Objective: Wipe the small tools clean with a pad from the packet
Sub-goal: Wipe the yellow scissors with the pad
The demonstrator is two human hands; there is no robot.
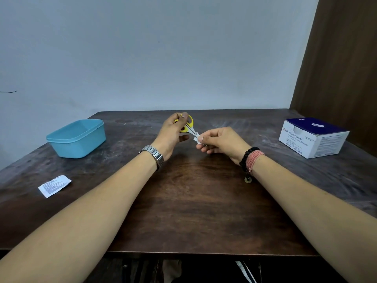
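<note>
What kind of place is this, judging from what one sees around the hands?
Probably a plain room at home or a simple workroom, not a clinic: a worn dark wooden table against a bare pale wall, a brown curtain at the right, and a box of alcohol swabs on the table.

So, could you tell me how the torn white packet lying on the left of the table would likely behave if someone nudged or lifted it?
The packet looks thin and flat, so it is probably very light and would likely slide across the table at a nudge. One edge curls up slightly, which suggests it is floppy rather than stiff. Lying flat, it may need a fingernail under that edge.
</note>
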